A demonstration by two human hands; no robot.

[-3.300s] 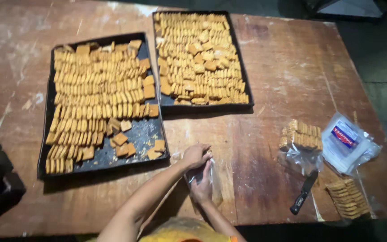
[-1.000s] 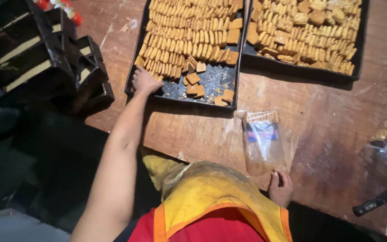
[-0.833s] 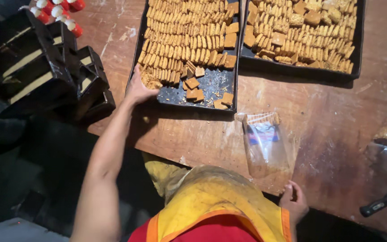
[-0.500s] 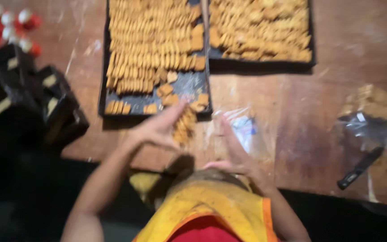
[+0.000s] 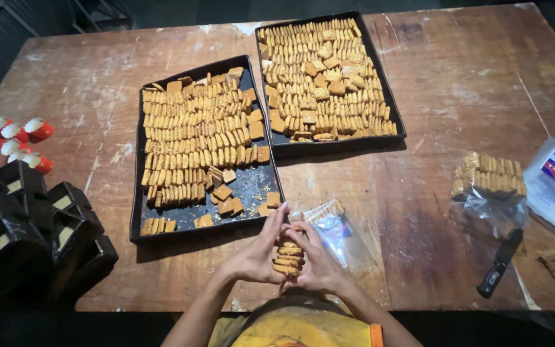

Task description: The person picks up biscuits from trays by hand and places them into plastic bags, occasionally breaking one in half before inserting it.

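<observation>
Left hand [image 5: 256, 255] and right hand [image 5: 318, 263] cupped from either side around a short stack of biscuits [image 5: 289, 257], fingers curled and pressing it, above the table [image 5: 419, 212] edge just below the near tray [image 5: 252, 187], beside a clear bag [image 5: 330, 225].

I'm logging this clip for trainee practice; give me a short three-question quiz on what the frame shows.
1. True or false: the left hand and right hand press a stack of biscuits between them.
2. Which lies nearest the hands? A) the clear plastic bag B) the black-handled knife C) the red-and-white items
3. Which baking tray has bare patches and loose biscuits at its near end: the near-left tray or the far-right tray?

Key: 1 true; 2 A; 3 the near-left tray.
</observation>
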